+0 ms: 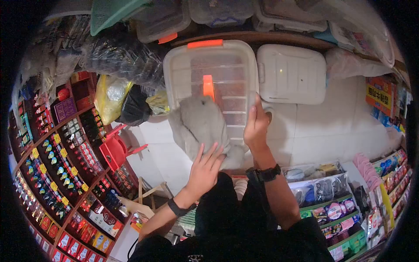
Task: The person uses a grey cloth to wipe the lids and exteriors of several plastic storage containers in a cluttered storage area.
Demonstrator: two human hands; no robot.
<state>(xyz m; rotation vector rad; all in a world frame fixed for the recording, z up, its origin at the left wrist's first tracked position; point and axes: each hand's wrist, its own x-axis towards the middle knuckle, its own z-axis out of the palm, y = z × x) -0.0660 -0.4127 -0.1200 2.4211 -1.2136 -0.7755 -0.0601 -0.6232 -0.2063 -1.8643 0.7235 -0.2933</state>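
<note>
A translucent plastic storage box (245,65) with orange latches is in front of me. A crumpled grey cloth (198,124) covers its lower left part. My left hand (205,168) lies on the near edge of the cloth, fingers stretched out and slightly apart. At the box's right edge, my right hand (256,126) is closed around the rim with the thumb pointing up. The fingers beneath that rim are partly hidden.
A white lidded box (291,74) stands right of the storage box. To the left are a yellow plastic bag (109,98), a black bag (135,107) and a red stool (115,150). Shelves of packaged goods (65,174) line the left; a display rack (334,209) stands at lower right.
</note>
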